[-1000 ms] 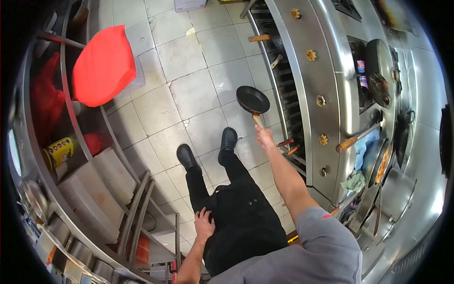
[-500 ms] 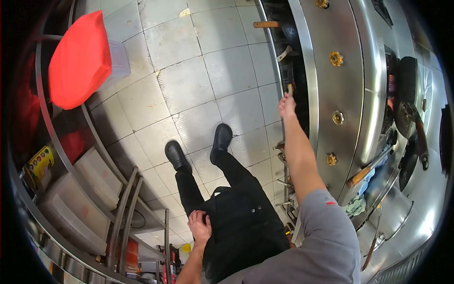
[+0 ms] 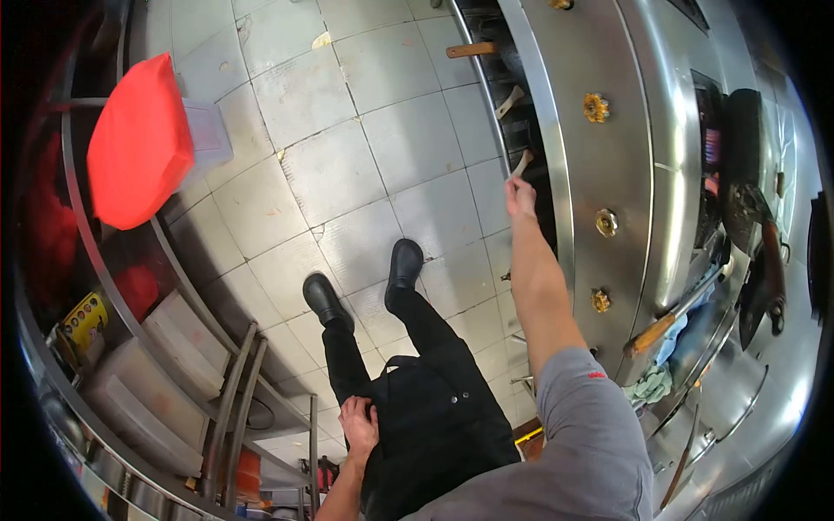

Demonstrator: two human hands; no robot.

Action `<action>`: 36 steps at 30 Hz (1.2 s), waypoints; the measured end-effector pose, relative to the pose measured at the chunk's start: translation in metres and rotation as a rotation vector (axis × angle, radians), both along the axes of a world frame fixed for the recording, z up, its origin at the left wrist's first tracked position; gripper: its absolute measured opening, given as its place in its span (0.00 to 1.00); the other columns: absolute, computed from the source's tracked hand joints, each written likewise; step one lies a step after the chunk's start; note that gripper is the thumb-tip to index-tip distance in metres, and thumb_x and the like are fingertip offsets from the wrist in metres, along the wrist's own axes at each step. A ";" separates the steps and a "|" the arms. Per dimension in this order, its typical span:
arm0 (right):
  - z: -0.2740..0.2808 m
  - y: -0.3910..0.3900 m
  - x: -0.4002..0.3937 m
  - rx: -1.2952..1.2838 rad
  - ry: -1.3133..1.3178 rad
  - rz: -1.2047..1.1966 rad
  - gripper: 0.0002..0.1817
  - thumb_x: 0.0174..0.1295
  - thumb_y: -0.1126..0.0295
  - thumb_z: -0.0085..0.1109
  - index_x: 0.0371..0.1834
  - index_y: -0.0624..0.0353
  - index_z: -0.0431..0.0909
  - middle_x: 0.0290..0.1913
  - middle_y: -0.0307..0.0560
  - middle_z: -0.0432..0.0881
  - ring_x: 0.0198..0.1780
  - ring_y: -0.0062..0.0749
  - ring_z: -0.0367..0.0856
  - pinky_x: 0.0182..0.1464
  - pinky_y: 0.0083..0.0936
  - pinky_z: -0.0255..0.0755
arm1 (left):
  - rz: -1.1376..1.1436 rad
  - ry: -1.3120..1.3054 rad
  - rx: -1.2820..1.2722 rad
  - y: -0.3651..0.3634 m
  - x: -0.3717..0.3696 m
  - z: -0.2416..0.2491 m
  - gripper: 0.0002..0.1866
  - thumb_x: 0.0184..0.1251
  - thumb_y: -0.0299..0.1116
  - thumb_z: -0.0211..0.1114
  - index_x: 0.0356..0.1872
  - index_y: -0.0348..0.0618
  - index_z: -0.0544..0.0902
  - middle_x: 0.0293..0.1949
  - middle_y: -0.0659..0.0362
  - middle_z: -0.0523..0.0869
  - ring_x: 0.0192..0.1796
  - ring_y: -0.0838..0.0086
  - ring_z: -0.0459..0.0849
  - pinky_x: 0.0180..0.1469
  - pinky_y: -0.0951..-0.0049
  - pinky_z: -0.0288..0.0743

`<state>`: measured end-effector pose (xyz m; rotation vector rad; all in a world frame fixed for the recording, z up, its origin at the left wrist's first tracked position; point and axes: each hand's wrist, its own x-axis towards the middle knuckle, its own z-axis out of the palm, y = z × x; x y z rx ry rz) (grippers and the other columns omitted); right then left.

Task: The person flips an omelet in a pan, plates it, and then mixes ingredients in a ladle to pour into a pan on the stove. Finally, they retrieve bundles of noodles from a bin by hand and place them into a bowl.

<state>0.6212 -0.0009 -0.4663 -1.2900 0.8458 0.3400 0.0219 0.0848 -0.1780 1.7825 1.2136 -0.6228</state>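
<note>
My right hand [image 3: 521,197] reaches to the rail under the stove front, its fingers closed around the near end of a pale handle [image 3: 523,163]. That handle points into the dark shelf under the stove. A second pale handle [image 3: 510,102] and a brown wooden handle [image 3: 471,50] jut out over the rail farther along. My left hand [image 3: 359,424] rests on the black apron [image 3: 434,417] at my thigh, holding nothing, with its fingers apart.
Stove knobs [image 3: 606,222] line the steel front at right, with a wok [image 3: 743,148] and a wooden-handled tool [image 3: 656,335] beyond. Left are a red-covered bin [image 3: 143,143], plastic boxes [image 3: 143,404] and metal rails. Tiled floor [image 3: 347,148] lies between.
The view has shifted slightly. My right hand has drawn a little toward me along the rail, and more of the pale handle shows beyond its fingers. My left hand still rests on the apron.
</note>
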 end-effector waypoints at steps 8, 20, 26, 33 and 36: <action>0.072 -0.080 -0.206 -0.474 -0.286 1.694 0.32 0.54 0.74 0.56 0.66 0.64 0.64 0.65 0.63 0.68 0.69 0.49 0.63 0.70 0.39 0.56 | -0.079 -0.172 -0.041 0.014 -0.044 0.015 0.13 0.58 0.27 0.61 0.44 0.37 0.81 0.47 0.45 0.81 0.56 0.48 0.75 0.60 0.56 0.69; 0.314 -0.114 -0.438 -1.198 0.437 2.738 0.18 0.61 0.61 0.57 0.54 0.44 0.81 0.59 0.36 0.79 0.58 0.37 0.80 0.48 0.48 0.79 | 0.024 -0.116 -0.025 0.131 -0.137 0.123 0.07 0.53 0.32 0.61 0.29 0.43 0.86 0.32 0.47 0.86 0.39 0.53 0.84 0.44 0.58 0.77; 0.332 -0.061 -0.445 -1.154 0.066 2.410 0.18 0.56 0.63 0.58 0.48 0.58 0.81 0.49 0.55 0.83 0.54 0.49 0.81 0.49 0.40 0.78 | -0.080 -0.013 0.052 0.200 -0.183 0.123 0.13 0.53 0.40 0.63 0.29 0.41 0.86 0.35 0.45 0.86 0.42 0.52 0.85 0.46 0.57 0.78; 0.348 -0.078 -0.488 -0.560 0.297 1.514 0.25 0.62 0.51 0.54 0.48 0.65 0.77 0.40 0.56 0.84 0.44 0.45 0.83 0.44 0.39 0.78 | -0.081 -0.006 0.022 0.276 -0.221 0.065 0.16 0.52 0.37 0.60 0.36 0.36 0.85 0.40 0.43 0.85 0.46 0.50 0.84 0.49 0.59 0.77; 0.378 -0.086 -0.526 -0.053 0.484 1.075 0.35 0.64 0.34 0.45 0.48 0.59 0.78 0.40 0.41 0.84 0.39 0.31 0.81 0.39 0.33 0.77 | -0.193 0.074 0.118 0.302 -0.212 0.040 0.15 0.51 0.36 0.59 0.34 0.36 0.85 0.38 0.44 0.86 0.45 0.52 0.84 0.49 0.61 0.77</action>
